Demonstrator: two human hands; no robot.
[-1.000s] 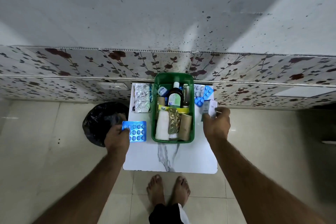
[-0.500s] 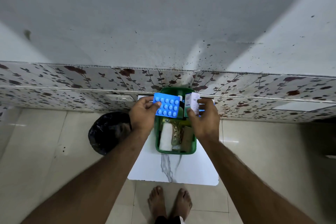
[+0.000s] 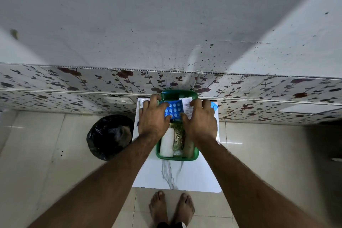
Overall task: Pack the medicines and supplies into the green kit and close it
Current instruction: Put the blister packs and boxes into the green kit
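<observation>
The green kit (image 3: 176, 157) stands on a small white marble-pattern table (image 3: 194, 176) against the wall. My left hand (image 3: 153, 118) holds a blue blister pack (image 3: 173, 110) over the far half of the kit. My right hand (image 3: 200, 120) holds a small white medicine box (image 3: 187, 106) right beside it, touching the pack. In the near half of the kit lie a white gauze roll (image 3: 166, 144), a gold foil strip (image 3: 178, 138) and a tan roll (image 3: 188, 149). The bottles further back are hidden by my hands.
A black bag-lined bin (image 3: 109, 136) stands on the floor left of the table. Another blue blister pack (image 3: 214, 106) peeks out right of the kit, and silver strips (image 3: 143, 102) lie at its left. My bare feet (image 3: 171, 207) are at the table's near edge.
Both hands have come in from the kit's sides, carrying the blue blister pack and the white box, and now meet low over the kit's far half.
</observation>
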